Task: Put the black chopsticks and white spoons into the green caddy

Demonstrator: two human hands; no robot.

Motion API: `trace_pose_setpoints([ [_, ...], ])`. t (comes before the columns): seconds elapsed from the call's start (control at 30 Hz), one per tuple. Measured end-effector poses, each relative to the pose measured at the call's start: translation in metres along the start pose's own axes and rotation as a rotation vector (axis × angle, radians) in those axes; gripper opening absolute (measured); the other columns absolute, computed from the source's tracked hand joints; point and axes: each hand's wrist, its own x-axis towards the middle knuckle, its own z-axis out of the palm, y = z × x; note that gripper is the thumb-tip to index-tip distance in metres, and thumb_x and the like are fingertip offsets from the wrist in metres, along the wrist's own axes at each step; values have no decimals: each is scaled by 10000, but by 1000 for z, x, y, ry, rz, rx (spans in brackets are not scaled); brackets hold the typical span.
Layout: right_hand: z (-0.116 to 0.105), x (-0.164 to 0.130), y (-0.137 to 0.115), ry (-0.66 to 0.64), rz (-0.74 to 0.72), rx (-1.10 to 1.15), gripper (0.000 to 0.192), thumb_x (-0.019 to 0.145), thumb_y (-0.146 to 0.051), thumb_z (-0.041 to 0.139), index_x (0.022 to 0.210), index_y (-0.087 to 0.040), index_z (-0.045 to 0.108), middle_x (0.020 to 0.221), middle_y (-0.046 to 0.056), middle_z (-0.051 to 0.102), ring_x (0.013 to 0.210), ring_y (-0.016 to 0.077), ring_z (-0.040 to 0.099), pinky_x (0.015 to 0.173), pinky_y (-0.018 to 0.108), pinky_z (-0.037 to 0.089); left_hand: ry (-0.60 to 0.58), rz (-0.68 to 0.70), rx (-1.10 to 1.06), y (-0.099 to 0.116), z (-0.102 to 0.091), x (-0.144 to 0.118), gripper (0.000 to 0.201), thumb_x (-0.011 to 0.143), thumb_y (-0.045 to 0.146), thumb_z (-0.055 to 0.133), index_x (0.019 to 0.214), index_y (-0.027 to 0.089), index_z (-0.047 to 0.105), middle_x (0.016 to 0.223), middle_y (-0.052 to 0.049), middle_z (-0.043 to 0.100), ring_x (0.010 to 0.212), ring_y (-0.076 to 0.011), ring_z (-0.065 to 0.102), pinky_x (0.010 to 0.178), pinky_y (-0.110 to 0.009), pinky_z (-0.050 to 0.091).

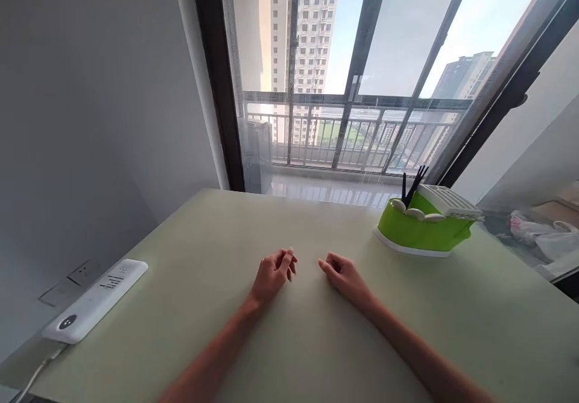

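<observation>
My left hand (274,271) rests on the pale green tabletop (217,240) with its fingers loosely curled and the thumb against the index finger. I see nothing held in it. To its right, a short gap away, my right hand (342,273) lies on its side in a loose fist, thumb on top; no object shows in it either. Beyond the right hand, toward the back right, stands a bright green utensil holder (420,233) with a white base. Black chopsticks (412,189) and white spoon-like pieces (415,214) stick out of it.
A white power strip (97,297) lies along the table's left edge, with a white cable (38,371) at its near end. Wall sockets (81,273) are beside it. A sliding glass window (335,101) stands behind the table. White bags (552,237) lie beyond the right edge.
</observation>
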Motion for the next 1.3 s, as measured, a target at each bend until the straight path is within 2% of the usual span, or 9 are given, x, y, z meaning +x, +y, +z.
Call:
trace_pose_setpoints([
  [0.3, -4, -1, -1, 30, 12, 60, 450, 899, -571, 561, 658, -247, 362, 553, -64, 381, 537, 116, 340, 515, 253, 272, 16, -14, 4, 9, -1, 1, 485, 940, 622, 490, 789, 184, 634, 661, -3, 613, 550, -136, 557, 569, -259, 456],
  [0.73, -2, 2, -3, 24, -9, 46, 464, 874, -601, 538, 652, -248, 335, 599, -57, 309, 575, 118, 290, 525, 256, 241, 3, -13, 12, 8, -3, 2, 493, 946, 644, 484, 805, 195, 629, 664, 8, 603, 564, -140, 546, 584, -262, 452],
  [1.3, -1, 1, -2, 25, -24, 58, 430, 887, -545, 545, 658, -245, 338, 600, -61, 325, 575, 116, 298, 531, 252, 244, 4, -11, 32, 10, -3, 1, 496, 934, 646, 488, 800, 193, 639, 658, 6, 595, 580, -150, 544, 611, -272, 447],
])
